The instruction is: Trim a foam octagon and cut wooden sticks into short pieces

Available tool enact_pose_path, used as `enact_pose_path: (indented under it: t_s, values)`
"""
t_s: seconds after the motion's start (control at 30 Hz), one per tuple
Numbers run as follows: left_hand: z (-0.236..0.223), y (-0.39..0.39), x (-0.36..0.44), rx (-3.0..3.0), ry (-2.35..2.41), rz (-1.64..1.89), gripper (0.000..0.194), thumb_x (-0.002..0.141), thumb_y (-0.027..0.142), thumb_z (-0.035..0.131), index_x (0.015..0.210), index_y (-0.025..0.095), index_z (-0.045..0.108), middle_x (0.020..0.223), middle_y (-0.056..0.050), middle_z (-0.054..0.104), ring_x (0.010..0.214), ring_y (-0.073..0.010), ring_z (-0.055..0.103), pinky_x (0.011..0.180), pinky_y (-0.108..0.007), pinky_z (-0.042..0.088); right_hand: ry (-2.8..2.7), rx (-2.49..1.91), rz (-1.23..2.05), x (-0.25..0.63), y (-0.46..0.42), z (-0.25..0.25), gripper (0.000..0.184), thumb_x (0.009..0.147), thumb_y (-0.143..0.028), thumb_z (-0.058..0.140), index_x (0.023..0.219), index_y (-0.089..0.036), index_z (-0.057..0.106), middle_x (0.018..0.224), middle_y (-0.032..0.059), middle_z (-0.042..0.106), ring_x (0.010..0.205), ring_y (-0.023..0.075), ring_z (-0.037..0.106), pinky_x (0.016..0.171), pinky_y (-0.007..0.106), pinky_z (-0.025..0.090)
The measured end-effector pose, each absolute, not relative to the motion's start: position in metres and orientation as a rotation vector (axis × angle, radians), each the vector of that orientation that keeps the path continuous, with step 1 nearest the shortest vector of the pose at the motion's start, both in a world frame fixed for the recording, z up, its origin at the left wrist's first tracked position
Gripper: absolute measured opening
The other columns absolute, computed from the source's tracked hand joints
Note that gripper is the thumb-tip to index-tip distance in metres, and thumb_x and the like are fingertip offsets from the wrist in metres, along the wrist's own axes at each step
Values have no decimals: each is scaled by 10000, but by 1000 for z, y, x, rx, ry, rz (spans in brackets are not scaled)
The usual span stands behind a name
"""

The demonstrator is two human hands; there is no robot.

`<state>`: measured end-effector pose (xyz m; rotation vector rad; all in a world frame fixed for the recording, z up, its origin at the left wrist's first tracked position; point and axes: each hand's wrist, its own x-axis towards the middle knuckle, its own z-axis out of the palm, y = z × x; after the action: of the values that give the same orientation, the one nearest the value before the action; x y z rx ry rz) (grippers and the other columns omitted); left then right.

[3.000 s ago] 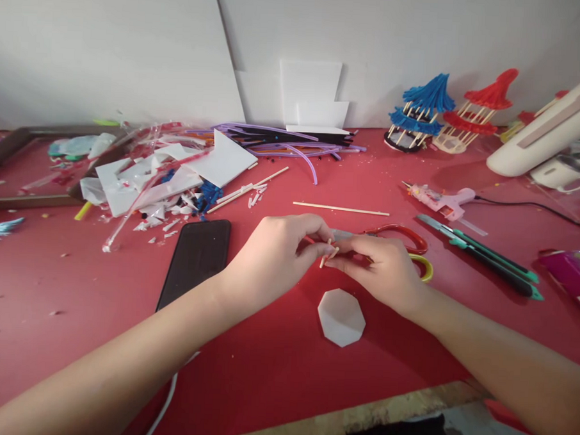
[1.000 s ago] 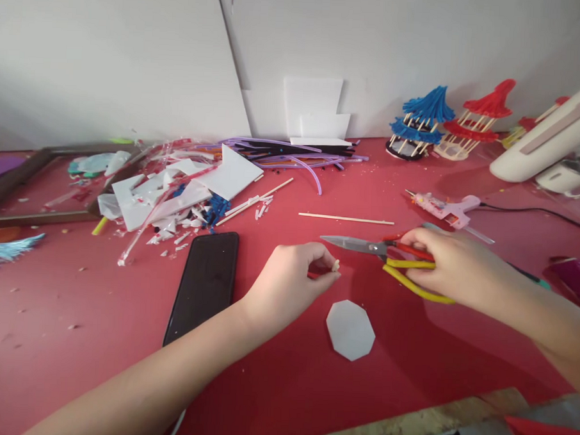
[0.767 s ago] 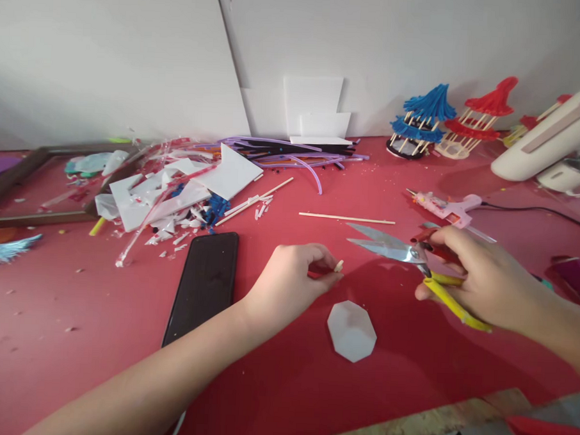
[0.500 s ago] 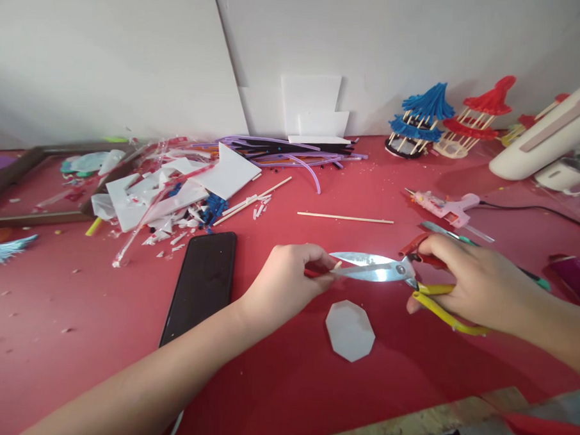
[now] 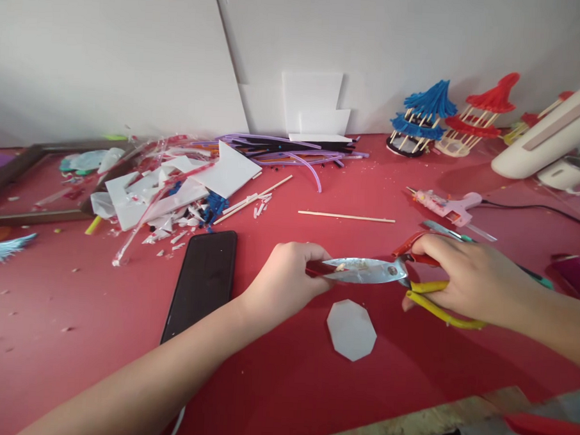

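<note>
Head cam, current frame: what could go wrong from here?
1. The scissors reach right up to the fingertips of the left hand; a slip of the right hand could nick a finger.
2. The small pale piece there is mostly hidden, so a cut might land off.
3. The cutter lies just beyond the right hand, which might knock it.

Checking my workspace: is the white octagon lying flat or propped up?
Flat: the white octagon lies on the red tabletop, its whole face turned up and no edge visibly raised, nearer the wearer than the scissors.
</note>
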<state>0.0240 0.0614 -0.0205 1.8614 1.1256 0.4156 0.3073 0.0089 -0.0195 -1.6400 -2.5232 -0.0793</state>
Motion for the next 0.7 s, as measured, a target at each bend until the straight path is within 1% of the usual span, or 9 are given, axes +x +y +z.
enact_pose_path:
  t_s: [0.13, 0.37, 0.6, 0.7]
  values:
    - [-22, 61, 24, 1873, 1131, 423, 84, 740, 205, 655, 794, 200, 720, 760, 10, 728, 713, -164, 660, 641, -257, 466, -2495, -1707, -34, 307, 8, -19, 505, 701, -672, 653, 907, -239, 494, 838, 63, 688, 703, 281, 676, 531, 367, 460]
    - [-21, 61, 24, 1882, 1145, 414, 65, 726, 208, 665, 769, 194, 712, 740, 11, 723, 701, -166, 657, 633, -252, 460, -2525, -1671, -71, 304, 11, -18, 411, 778, -621, 590, 899, -240, 494, 828, 70, 683, 689, 285, 671, 515, 361, 450]
    - [-21, 60, 24, 1872, 1159, 422, 74, 739, 195, 648, 772, 187, 714, 728, 7, 712, 696, -165, 646, 609, -241, 448, -2564, -1562, -81, 301, 17, -15, 425, 803, -629, 561, 910, -218, 528, 827, 84, 655, 751, 277, 656, 585, 364, 472]
    - [-21, 60, 23, 1869, 1157, 416, 61, 732, 189, 652, 760, 188, 706, 715, 11, 702, 687, -163, 639, 597, -239, 439, -2596, -1512, -132, 300, 18, -14, 453, 805, -648, 544, 894, -205, 565, 816, 80, 641, 752, 268, 642, 584, 350, 455]
